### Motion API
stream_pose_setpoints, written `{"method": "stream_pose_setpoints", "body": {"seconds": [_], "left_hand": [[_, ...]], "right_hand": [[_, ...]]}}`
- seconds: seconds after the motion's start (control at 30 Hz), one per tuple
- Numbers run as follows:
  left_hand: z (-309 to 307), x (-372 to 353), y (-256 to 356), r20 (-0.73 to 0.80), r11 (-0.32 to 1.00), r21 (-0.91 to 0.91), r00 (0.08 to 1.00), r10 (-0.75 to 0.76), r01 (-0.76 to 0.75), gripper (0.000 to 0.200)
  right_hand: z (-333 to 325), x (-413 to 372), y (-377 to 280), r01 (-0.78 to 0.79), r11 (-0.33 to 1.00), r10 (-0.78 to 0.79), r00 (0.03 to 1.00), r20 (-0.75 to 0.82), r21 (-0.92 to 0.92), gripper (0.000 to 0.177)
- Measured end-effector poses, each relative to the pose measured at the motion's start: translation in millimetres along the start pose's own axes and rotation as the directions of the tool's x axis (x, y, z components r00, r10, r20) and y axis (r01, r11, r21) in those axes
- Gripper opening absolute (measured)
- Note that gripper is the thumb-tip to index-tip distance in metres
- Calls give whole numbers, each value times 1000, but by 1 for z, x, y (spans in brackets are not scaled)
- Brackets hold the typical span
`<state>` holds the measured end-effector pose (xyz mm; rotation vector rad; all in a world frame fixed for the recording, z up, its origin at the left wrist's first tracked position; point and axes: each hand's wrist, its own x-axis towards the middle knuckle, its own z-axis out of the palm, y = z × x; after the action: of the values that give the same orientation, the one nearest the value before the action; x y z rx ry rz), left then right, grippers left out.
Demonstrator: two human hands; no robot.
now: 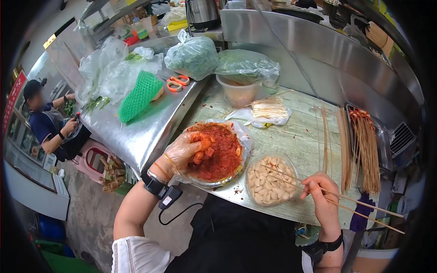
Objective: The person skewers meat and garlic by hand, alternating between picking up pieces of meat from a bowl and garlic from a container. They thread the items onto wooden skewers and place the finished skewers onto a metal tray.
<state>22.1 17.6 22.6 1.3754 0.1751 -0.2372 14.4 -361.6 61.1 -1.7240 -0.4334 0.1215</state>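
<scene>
My left hand [180, 152], in a clear plastic glove, is curled over a bowl of red, chili-like mixture [221, 157]. Its fingers are smeared red and closed around a lumpy red mass that I cannot make out. In my right hand [322, 195] are two thin bamboo skewers [364, 205], held between thumb and fingers. Their far ends reach over a clear tub of peeled garlic cloves [271, 182], which stands beside the bowl. Whether a clove is on either tip is too small to tell.
Pale sticks [268, 108] lie on plastic behind the bowl, near a bagged tub [239, 91]. Loaded skewers [364, 145] rest in a tray at right. Orange scissors [177, 83] and green netting [141, 96] lie on the steel counter. Another person [50, 118] works at far left.
</scene>
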Motion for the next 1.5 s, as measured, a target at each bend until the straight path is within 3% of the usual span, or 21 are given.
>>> {"method": "stream_pose_setpoints", "body": {"seconds": [0.07, 0.13, 0.2, 0.27, 0.3, 0.37, 0.43, 0.47, 0.53, 0.6, 0.67, 0.73, 0.8, 0.83, 0.93, 1.0, 1.1, 1.17, 1.27, 1.37, 1.5], "left_hand": [[1, 2, -14, -35, 995, 42, 995, 91, -90, 16], [6, 1, -17, -61, 982, 79, 982, 177, -172, 15], [18, -5, -9, -170, 895, 442, 974, 152, -63, 14], [32, -4, -18, -175, 953, 255, 961, 213, -165, 15], [39, -7, -22, -148, 961, 162, 957, 248, -224, 19], [44, -9, -29, -123, 959, 62, 951, 283, -277, 23], [44, -10, -34, -128, 925, 159, 921, 367, -346, 21], [46, -10, -35, -128, 926, 154, 922, 366, -346, 21], [53, -8, -36, -153, 886, 328, 907, 393, -328, 23], [56, 1, -46, -173, 844, 344, 856, 488, -411, 23], [52, 4, -49, -51, 526, 748, 755, 653, -405, 20], [65, 4, -50, -123, 585, 692, 730, 672, -422, 18], [74, 4, -54, -309, 880, 299, 835, 456, -370, 18], [79, 4, -53, -312, 880, 299, 834, 455, -368, 18], [93, 1, -49, -347, 941, -72, 893, 288, -331, 15], [88, 4, -54, -342, 955, 38, 894, 290, -295, 21], [91, 6, -57, -348, 947, -113, 905, 246, -301, 15], [86, 7, -64, -373, 925, 13, 857, 356, -379, 15], [81, 8, -70, -363, 913, 29, 847, 390, -408, 15], [78, 9, -69, -359, 927, -2, 866, 349, -374, 16], [91, 3, -55, -367, 944, -71, 889, 275, -321, 17]], "right_hand": [[1, -1, -2, 3, 989, 7, 998, -64, 150, 23], [-3, -3, -5, 10, 985, 4, 996, -85, 173, 23], [-14, -7, -8, 2, 986, 21, 990, -138, 166, 22], [-24, -7, -5, 10, 990, 7, 993, -116, 144, 22], [-27, -8, -6, -12, 1000, 12, 991, -131, 2, 24], [-28, -7, -11, -40, 998, 47, 987, -151, 47, 25], [-32, -7, -10, -48, 985, 70, 989, -133, 166, 27], [-32, -6, -8, -50, 986, 72, 989, -133, 162, 27], [-32, -4, -6, 19, 988, 9, 983, -184, 150, 29], [-26, 0, -6, 15, 993, 9, 980, -198, 117, 31], [-19, 3, -6, 8, 996, 10, 978, -207, 87, 34], [-14, 7, -5, 47, 988, -28, 991, -132, 144, 35], [-5, 9, -4, 28, 990, -16, 996, -90, 140, 36], [-2, 11, -3, 11, 991, -4, 998, -56, 133, 37], [7, 17, 0, 3, 993, 2, 999, -45, 121, 40], [12, 24, 5, 25, 996, -21, 999, -45, 87, 40], [21, 28, 9, 41, 998, -40, 999, -30, 44, 40], [25, 26, 9, 23, 999, -23, 1000, -8, 38, 40], [27, 22, 0, 17, 993, -18, 1000, 11, 120, 39], [27, 25, -1, -15, 997, 11, 998, 57, 75, 38], [34, 30, 13, -120, 979, 110, 991, 69, 163, 34]]}}
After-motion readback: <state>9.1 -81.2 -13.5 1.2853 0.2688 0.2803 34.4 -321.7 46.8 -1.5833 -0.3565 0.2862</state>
